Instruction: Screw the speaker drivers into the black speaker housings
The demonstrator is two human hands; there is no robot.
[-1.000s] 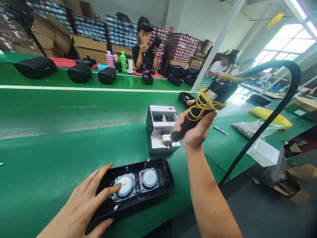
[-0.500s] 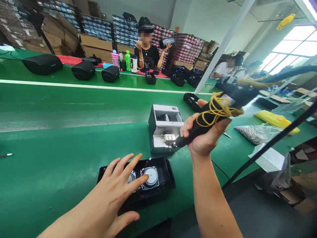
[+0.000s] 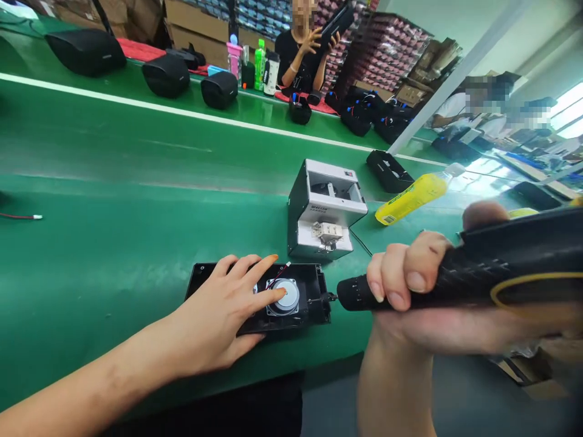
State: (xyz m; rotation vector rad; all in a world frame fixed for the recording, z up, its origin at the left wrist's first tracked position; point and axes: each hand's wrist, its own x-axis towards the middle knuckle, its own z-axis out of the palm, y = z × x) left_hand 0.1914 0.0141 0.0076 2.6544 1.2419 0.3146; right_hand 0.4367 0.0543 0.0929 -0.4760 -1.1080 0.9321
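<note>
My left hand (image 3: 223,309) lies spread over a black speaker housing (image 3: 312,276), its thumb along the near edge. The index fingertip is over a round silver speaker driver (image 3: 288,300) in the housing. A short red-and-black wire with a white plug (image 3: 288,264) sticks up beside the driver. My right hand (image 3: 410,291) is wrapped round a black electric screwdriver (image 3: 357,294), which points left with a yellow cord round its body. A small dark screw seems to be at its tip, at the housing's right end; whether it touches the housing I cannot tell.
Behind the housing stands a grey-white screw feeder (image 3: 330,206). A yellow bottle (image 3: 410,197) lies to its right, near another black housing (image 3: 389,171). Black speakers (image 3: 166,76) line the far side, where a person (image 3: 296,60) handles a black speaker. A loose wire plug (image 3: 37,216) lies left.
My left hand has settled onto the speaker housing. The electric screwdriver has swung down from beside the screw feeder to the housing's right end. The view has tilted downward.
</note>
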